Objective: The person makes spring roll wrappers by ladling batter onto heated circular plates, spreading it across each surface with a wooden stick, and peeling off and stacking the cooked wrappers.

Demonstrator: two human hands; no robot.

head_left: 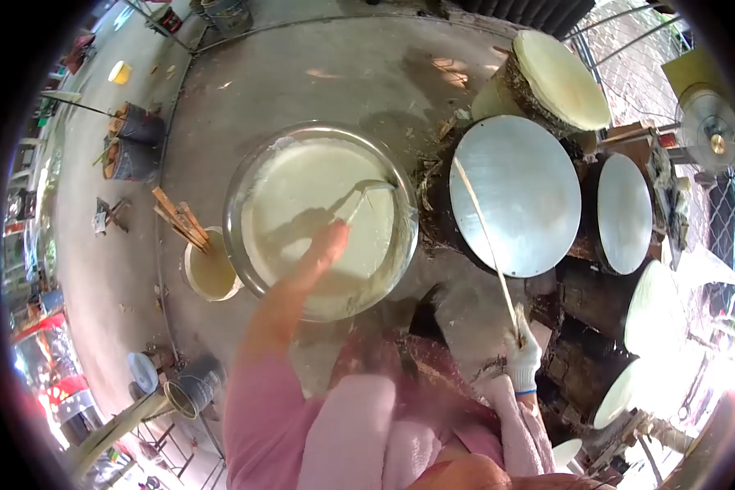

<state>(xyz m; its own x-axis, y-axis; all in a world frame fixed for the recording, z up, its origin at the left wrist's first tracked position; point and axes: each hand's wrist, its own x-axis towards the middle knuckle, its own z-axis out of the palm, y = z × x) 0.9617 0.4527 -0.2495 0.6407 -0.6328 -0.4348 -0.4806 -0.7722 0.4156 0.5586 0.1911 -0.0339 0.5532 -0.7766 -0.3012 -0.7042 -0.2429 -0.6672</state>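
A wide metal basin (235, 175) holds pale, creamy liquid (310, 184). My left hand (330, 241), bare, is closed around the handle of a ladle (374, 189), whose head is at the right side of the liquid. My right hand (524, 347), in a white glove, grips the lower end of a long thin stick (488, 233). The stick's far end lies over a large round flat griddle-like surface (518, 192), pale and shiny. Whether the stick touches that surface I cannot tell.
Left of the basin stands a bucket (189, 273) with wooden sticks (179, 219) leaning in it. More round pale surfaces (625, 214) line the right side, and a pale-topped drum (498, 90) stands behind. Dark buckets (194, 388) are at the left.
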